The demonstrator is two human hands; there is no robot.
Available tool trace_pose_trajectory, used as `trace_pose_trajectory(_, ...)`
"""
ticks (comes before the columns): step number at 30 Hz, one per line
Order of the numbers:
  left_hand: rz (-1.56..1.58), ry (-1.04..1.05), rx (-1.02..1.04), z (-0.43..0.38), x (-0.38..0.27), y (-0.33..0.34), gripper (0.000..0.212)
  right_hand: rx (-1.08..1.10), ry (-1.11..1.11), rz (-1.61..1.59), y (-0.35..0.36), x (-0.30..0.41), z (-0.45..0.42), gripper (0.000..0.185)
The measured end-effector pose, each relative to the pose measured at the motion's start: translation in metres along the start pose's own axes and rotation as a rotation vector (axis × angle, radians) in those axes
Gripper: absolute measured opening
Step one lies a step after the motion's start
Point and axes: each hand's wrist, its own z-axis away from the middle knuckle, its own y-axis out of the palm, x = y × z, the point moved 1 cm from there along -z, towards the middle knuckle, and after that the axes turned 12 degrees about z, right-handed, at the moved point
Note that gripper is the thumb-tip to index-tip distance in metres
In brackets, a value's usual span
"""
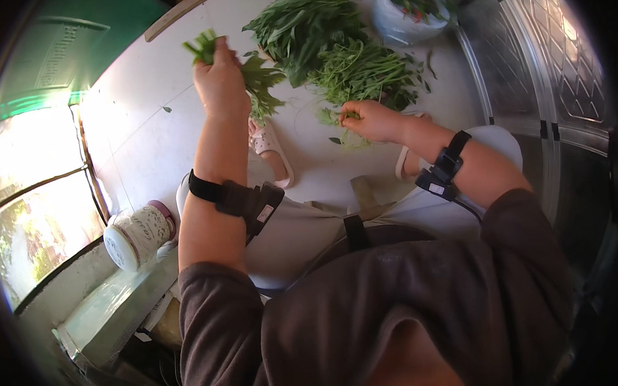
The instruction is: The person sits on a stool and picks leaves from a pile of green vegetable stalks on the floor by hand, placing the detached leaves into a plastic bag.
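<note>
My left hand is closed around a bunch of leafy green stems, their cut ends poking out past the thumb and the leaves hanging toward my foot. Pinched in the fingers of my right hand are thin green sprigs. Just beyond that hand, a heap of thin-stemmed greens with tendrils lies on the pale floor. A larger pile of long-leaved greens adjoins it, farther off. Loose leaves and bits lie around the heap's right side.
At the top right stands a plastic-lined container with greens and something red inside. Metal-framed panels run along the right. A white patterned jar is at the left, near a window. My sandalled feet are below the heap.
</note>
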Motion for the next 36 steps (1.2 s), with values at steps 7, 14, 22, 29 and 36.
trace_pose_trajectory(7,-0.189,-0.505,0.537,0.026,0.014,0.005,0.015,0.028,0.078,-0.476,-0.041,0.039,0.005,0.012)
trace_pose_trajectory(14,-0.29,-0.641,0.799,0.042,0.022,0.014,0.031,-0.047,-0.052,-0.769,-0.07,0.061,0.01,0.008)
trace_pose_trajectory(22,-0.476,-0.57,0.639,0.043,0.028,0.02,0.024,-0.058,-0.114,-0.963,-0.08,0.061,0.02,0.009)
trace_pose_trajectory(29,-0.796,-0.337,0.651,0.037,0.043,0.009,0.019,-0.075,-0.323,-1.012,-0.105,0.096,0.052,0.008)
trace_pose_trajectory(36,0.14,-0.358,0.192,0.006,0.027,0.001,0.015,-0.047,-0.265,-0.175,-0.03,0.04,0.019,0.009)
